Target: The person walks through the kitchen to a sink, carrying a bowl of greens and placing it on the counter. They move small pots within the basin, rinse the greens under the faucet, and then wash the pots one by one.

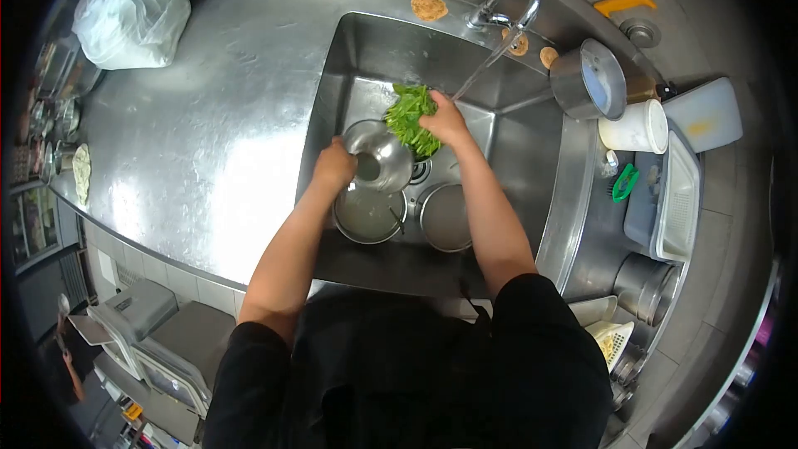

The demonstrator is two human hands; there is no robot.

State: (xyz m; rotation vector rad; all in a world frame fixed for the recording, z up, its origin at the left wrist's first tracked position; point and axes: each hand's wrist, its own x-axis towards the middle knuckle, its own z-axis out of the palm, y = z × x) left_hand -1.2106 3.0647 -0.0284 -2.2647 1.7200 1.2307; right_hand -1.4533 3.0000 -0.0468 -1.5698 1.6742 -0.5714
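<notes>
My left hand is closed on the rim of a metal bowl, which is tilted inside the sink. In my right hand is a bunch of leafy greens, just beyond the bowl. A stream of water falls from the faucet close beside my right hand. Below the bowl, a round pot with liquid stands on the sink floor. Another round vessel sits to its right, partly hidden by my right forearm.
The steel sink adjoins a counter on the left, with a white plastic bag at its far end. On the right are a metal pot, a white tub, a green brush and plastic bins.
</notes>
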